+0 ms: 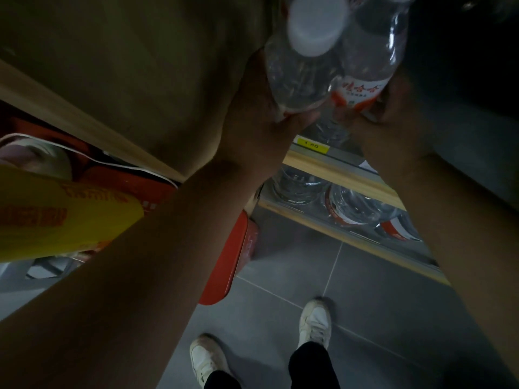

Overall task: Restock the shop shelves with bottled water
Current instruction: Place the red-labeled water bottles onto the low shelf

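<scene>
Both arms are raised close to the camera. My left hand (252,119) grips a clear water bottle with a white cap (297,71). My right hand (393,113) grips a second water bottle with a red and white label (368,68) right beside it, the two bottles touching. Below the hands runs a wooden shelf edge (337,167) with a yellow price tag (312,145). Several large water bottles (356,206) lie on the lower shelf.
A dim beige panel (126,66) fills the upper left. Red and yellow packaged goods (56,214) sit at left, a red box (227,265) beside them. Grey tiled floor (365,318) and my white shoes (313,321) show below.
</scene>
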Demonstrator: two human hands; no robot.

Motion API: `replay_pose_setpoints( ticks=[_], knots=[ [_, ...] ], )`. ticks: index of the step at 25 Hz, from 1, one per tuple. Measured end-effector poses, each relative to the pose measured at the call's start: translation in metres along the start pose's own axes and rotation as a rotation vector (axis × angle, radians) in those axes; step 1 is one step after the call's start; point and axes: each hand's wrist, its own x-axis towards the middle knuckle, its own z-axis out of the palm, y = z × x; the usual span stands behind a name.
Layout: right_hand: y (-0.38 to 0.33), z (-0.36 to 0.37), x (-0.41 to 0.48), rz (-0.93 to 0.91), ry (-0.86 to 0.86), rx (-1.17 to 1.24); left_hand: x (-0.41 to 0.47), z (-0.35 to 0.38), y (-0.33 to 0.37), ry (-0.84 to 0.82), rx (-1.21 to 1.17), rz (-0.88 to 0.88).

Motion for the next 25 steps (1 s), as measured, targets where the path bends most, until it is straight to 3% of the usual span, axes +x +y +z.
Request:
replay_pose_setpoints(
  ticks=[5,8,14,19,25],
  knots=[
    [0.000,0.002,0.004,-0.031,-0.035,0.020,0.027,-0.020,-0.006,-0.185,0.156,-0.153],
    [-0.001,0.005,0.009,0.000,-0.007,0.051,0.041,-0.020,-0.002,-0.243,0.189,-0.155],
    [0.004,0.012,0.019,-0.014,0.073,0.036,0.039,-0.005,-0.015,-0.123,0.128,-0.165],
    [0.011,0.024,0.018,-0.116,0.181,-0.009,0.021,0.022,-0.023,0.276,-0.057,-0.282],
    [0.017,0.041,0.026,-0.157,0.222,0.028,0.027,0.013,-0.028,0.288,0.120,-0.199]
  ],
)
